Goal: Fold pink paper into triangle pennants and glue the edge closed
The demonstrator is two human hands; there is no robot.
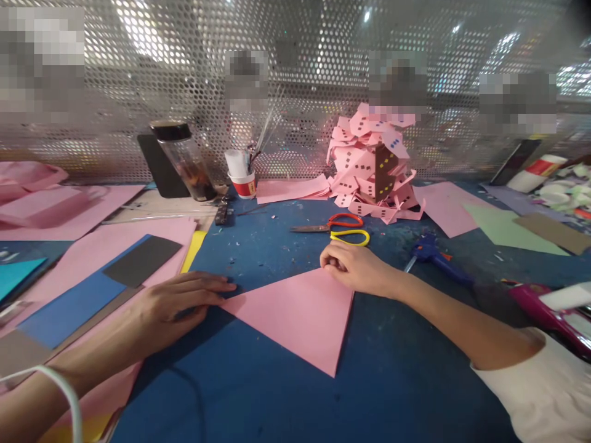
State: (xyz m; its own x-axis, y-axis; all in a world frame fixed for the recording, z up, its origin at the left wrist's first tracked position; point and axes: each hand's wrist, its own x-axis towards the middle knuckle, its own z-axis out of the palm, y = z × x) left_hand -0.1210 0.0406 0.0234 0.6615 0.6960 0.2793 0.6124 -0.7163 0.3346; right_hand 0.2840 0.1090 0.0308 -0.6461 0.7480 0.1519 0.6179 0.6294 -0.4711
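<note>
We see 1 piece of pink paper (295, 317) on the blue table (249, 406), between our 2 hands. It shows as a flat triangle, and a faint doubled line on its right edge makes us think a fold is made. No cuts or dots show on it; the scissors (310, 229) lie just beyond, out of hand, near the dotted pink pile (354, 169). How much is left to do, we cannot tell.

Its sharpest tip points left, to our left hand (173, 306); another corner points down toward us. We judge its long axis to run left to right.

Our left fingers are loosely stretched, the tips at the left point, gripping nothing we can see. Our right hand (360, 266) curls inward over the upper right corner; whether it pinches or only presses, we cannot tell.
</note>
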